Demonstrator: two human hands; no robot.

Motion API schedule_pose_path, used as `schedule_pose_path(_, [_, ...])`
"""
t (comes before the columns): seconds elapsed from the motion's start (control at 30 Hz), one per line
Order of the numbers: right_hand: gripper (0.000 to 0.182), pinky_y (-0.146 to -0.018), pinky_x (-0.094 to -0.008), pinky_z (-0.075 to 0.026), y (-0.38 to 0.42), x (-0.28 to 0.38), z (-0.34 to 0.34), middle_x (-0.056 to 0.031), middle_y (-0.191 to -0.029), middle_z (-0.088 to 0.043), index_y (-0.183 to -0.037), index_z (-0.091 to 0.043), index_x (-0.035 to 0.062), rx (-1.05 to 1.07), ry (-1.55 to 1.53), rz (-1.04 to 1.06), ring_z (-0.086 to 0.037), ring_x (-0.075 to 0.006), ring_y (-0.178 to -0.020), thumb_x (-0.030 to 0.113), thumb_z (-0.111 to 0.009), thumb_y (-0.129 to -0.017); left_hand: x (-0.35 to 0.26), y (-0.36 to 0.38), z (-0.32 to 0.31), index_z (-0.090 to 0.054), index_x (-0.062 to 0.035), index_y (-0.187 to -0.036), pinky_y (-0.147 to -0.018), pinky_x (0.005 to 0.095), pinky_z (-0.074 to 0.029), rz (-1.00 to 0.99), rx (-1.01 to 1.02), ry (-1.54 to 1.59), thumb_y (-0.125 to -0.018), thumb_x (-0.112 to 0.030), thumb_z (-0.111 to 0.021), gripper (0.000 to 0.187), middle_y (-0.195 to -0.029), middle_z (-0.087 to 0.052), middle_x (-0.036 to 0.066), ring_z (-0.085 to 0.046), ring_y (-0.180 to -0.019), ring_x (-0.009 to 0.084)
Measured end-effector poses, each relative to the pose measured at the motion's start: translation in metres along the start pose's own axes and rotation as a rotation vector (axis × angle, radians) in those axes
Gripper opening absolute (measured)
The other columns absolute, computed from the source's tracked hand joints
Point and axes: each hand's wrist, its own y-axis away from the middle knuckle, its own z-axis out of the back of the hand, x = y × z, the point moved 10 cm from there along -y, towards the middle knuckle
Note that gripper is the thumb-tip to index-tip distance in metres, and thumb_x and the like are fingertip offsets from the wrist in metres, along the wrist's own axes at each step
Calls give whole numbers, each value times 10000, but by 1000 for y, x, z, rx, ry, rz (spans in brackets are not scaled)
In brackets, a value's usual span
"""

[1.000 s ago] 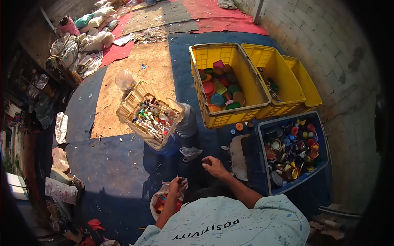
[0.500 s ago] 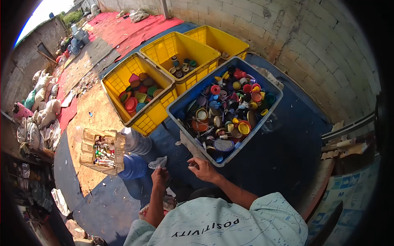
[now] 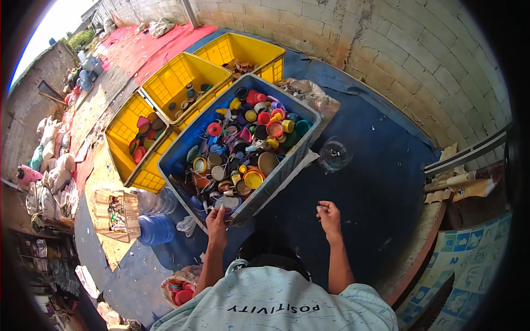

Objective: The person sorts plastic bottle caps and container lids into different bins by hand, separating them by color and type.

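Note:
A blue crate (image 3: pixel 193 129) full of mixed coloured plastic caps and lids stands on the blue tarp right in front of me. My left hand (image 3: pixel 217 219) lies on the crate's near corner, fingers over the rim beside a pale round lid (image 3: pixel 227 203); whether it grips anything is unclear. My right hand (image 3: pixel 329 216) hovers over bare tarp to the right of the crate, its fingers curled in, and I can see nothing in it.
Three yellow crates (image 3: pixel 175 83) with a few caps stand behind the blue one, along the brick wall (image 3: pixel 397 49). A clear plastic tub (image 3: pixel 335 154) sits right of it. A basket of bottles (image 3: pixel 113 212), a blue jug (image 3: pixel 155 229) and a bag of red caps (image 3: pixel 179 287) are at left.
My view has swung right, so the blue crate is now centred. My left hand went from the floor up to the crate's near corner; my right hand moved right, away from the crate.

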Motion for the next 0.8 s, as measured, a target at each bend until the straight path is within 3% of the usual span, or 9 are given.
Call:
schedule_pose_path(0.17, [245,-589,-217,-443,-43,11,23,-14,-854,-618,-1121,-591,6,-119,15,2,-556,-65,-694,96,-609,-893,-22,-31,-37,-622,-103,-889,-590,211,-419,-50,-16,-63,-947,-292,-596,200,-846,-659,-10,-551,-654,53])
schedule_pose_path(0.33, [240,-620,-224,-481,-68,39,-29,-25,-833,-624,-1108,-599,-10,76,102,87,-579,-78,-707,82,-612,-887,-22,-86,-68,-626,-73,-947,-607,205,-428,-67,6,-22,-942,-261,-606,189,-853,-653,3,-565,-693,51])
schedule_pose_path(0.4, [237,-687,-251,-501,-83,44,-51,-73,-859,-666,-1079,-610,-16,145,167,128,-625,-117,-733,91,-615,-868,-20,-108,-86,-625,-63,-956,-611,204,-428,-90,-7,53,-944,-246,-603,185,-854,-649,8,-563,-700,54])
schedule_pose_path(0.57, [242,-672,-293,-526,-112,131,-115,-121,-866,-679,-1067,-613,-20,319,383,302,-665,-181,-734,99,-635,-857,-35,-145,-123,-607,-48,-981,-609,195,-422,-22,30,79,-946,-249,-603,204,-864,-633,-11,-533,-711,36])
schedule_pose_path(0.7, [242,-620,-300,-523,-151,194,-167,-138,-833,-666,-1050,-611,-29,455,475,533,-661,-204,-689,78,-649,-836,-50,-163,-117,-602,-47,-967,-597,187,-416,-105,-18,79,-948,-248,-601,201,-869,-621,-15,-514,-697,32])
schedule_pose_path(0.8, [356,-723,-348,-516,-195,208,-198,-163,-942,-653,-1123,-581,-10,530,533,488,-652,-268,-819,80,-686,-795,-58,-160,-95,-604,-51,-968,-595,185,-419,-105,-108,125,-951,-236,-594,186,-871,-621,-15,-510,-687,29])
